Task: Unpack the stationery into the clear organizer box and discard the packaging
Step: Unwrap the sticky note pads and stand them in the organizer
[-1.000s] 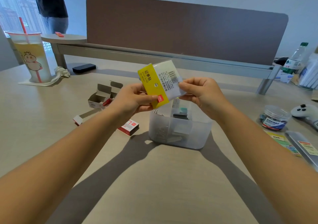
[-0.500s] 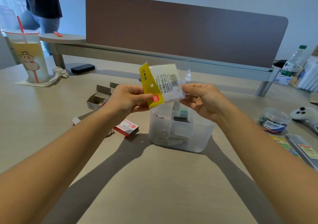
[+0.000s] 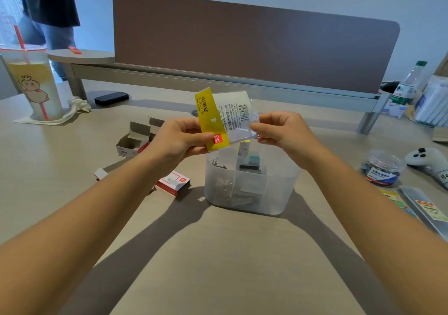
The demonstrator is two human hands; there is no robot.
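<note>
Tilting upright over the last second, the packet (image 3: 224,118) now stands nearly vertical above the box (image 3: 249,184), its yellow header turned toward the left hand (image 3: 180,140), which pinches that header, while the right hand (image 3: 282,133) pinches the clear wrap at the opposite edge. That edge looks loosened compared with a second ago, so the wrapper is probably being opened; the contents remain inside, not yet in the box.
</note>
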